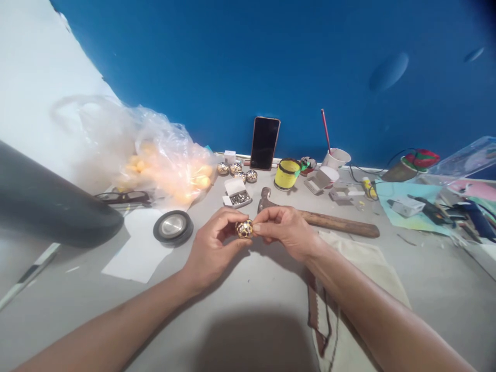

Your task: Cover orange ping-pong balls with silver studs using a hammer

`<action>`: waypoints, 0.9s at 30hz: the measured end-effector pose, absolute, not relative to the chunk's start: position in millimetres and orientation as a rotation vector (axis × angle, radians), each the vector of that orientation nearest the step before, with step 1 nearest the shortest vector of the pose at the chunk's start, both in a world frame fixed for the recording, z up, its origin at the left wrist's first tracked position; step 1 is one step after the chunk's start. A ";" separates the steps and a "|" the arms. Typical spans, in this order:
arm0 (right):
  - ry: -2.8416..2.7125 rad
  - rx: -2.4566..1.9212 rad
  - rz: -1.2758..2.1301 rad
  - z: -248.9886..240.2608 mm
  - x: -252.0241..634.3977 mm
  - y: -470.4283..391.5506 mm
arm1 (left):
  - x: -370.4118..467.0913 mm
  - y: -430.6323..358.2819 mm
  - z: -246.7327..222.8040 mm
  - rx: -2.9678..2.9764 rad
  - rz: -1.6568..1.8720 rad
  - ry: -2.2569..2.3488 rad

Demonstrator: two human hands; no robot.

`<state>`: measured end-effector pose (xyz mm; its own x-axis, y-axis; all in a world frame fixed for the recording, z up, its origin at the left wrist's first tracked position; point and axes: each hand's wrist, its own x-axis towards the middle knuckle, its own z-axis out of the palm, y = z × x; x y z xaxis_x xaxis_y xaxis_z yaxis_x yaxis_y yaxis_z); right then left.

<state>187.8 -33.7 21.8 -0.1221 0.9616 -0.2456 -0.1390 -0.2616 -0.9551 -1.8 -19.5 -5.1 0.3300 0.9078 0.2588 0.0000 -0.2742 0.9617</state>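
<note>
Over the table (251, 289), the left hand (214, 244) grips a speckled ball (245, 228) between thumb and fingers, just this side of an open box (237, 195) of metal bits. The right hand (284, 228) pinches at the ball's side, on what I can't make out; the hammer (343, 224) lies just beyond.

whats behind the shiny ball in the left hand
Behind the shiny ball sits an open box of small metal pieces, with similar balls farther back. The ball's far side and anything it blocks cannot be seen.
</note>
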 end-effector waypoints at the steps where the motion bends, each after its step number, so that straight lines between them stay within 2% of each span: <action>1: -1.040 -1.231 1.534 21.9 187.0 -34.1 | -1.8 -20.1 -5.8 1.571 1.123 0.851; 13: -0.962 -1.189 1.576 22.1 180.6 -35.7 | -0.5 -25.9 -2.2 1.578 1.208 0.941; 22: -1.061 -1.129 1.611 19.4 185.6 -36.8 | 0.3 -23.2 3.6 1.309 1.037 0.881; 25: -1.135 -1.104 1.516 19.3 193.9 -34.3 | -0.1 -20.9 8.8 1.171 0.925 0.848; 27: -1.219 -1.233 1.308 20.2 203.1 -30.8 | -0.5 -19.6 11.4 1.089 0.876 0.840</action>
<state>203.1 -30.8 20.2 -0.0610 0.9955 -0.0726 0.0020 -0.0726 -0.9974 -0.5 -19.6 11.4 0.4126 0.9009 -0.1344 -0.1717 0.2219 0.9598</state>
